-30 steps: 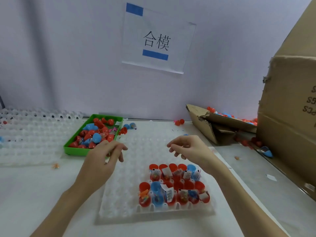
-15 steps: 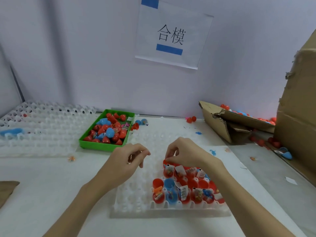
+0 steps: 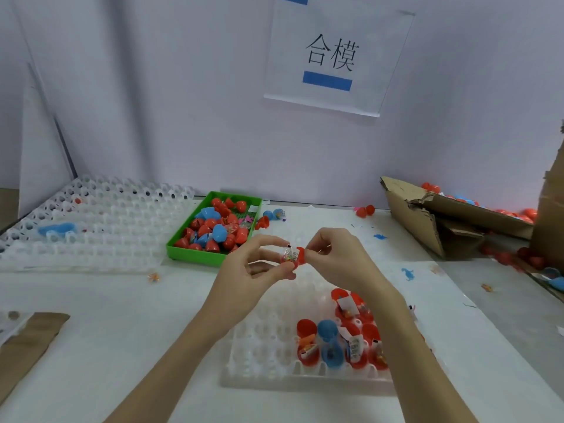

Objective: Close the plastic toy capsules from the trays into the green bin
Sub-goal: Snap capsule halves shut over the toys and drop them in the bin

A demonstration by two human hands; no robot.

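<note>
So right now I've got one capsule [image 3: 292,257] up off the table between both hands, roughly dead centre of the view, held above the far end of the near tray [image 3: 274,346]. Left hand [image 3: 259,267] is pinching the clear side with the little toy and paper slip showing through it, thumb under and fingertips on top. Right hand [image 3: 332,257] is pinching the red half at the capsule's 3 o'clock side. Both hands are clamped on it, one on each half.

My read: this is the closing step, mid-squeeze. I can't honestly tell from here whether the halves have seated or there's a gap left, it's too small.

Next move, I reckon, calls for pushing the two halves straight together until they seat, keeping that paper slip from getting caught in the seam. Then it's a short carry to the green bin [image 3: 195,254], which sits at about 10 o'clock from my hands and already holds a pile of red and blue ones.

Plenty left to do after that: a cluster of open capsules [image 3: 338,346] sits in the tray at roughly 5 o'clock from the hands, partly behind my right forearm.
</note>
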